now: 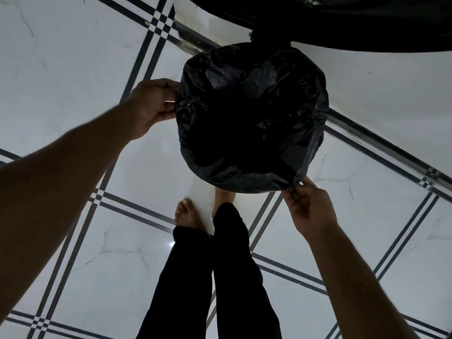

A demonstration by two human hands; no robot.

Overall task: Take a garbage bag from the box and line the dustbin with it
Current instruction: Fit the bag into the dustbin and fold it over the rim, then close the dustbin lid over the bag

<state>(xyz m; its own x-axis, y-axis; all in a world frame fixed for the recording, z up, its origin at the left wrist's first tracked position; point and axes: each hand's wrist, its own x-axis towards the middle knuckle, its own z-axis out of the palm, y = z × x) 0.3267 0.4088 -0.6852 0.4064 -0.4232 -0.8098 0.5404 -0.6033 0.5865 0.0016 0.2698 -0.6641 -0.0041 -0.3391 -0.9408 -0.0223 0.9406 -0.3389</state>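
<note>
Both forearms reach down — left hand [152, 104] pinches the black garbage bag [252, 116] at its far-left edge; right hand [309, 209] pinches the near edge, over the dustbin.

White marble floor [73, 57] w/ dark stripes

- Black garbage bag [252, 116] covers the round dustbin's mouth, crumpled, folded over the rim.
- Left hand [151, 106] pinches the bag's left edge.
- Right hand [309, 209] pinches its near-right edge.
- White tiled floor [73, 57], dark lines; bare feet [187, 214] near.
</note>
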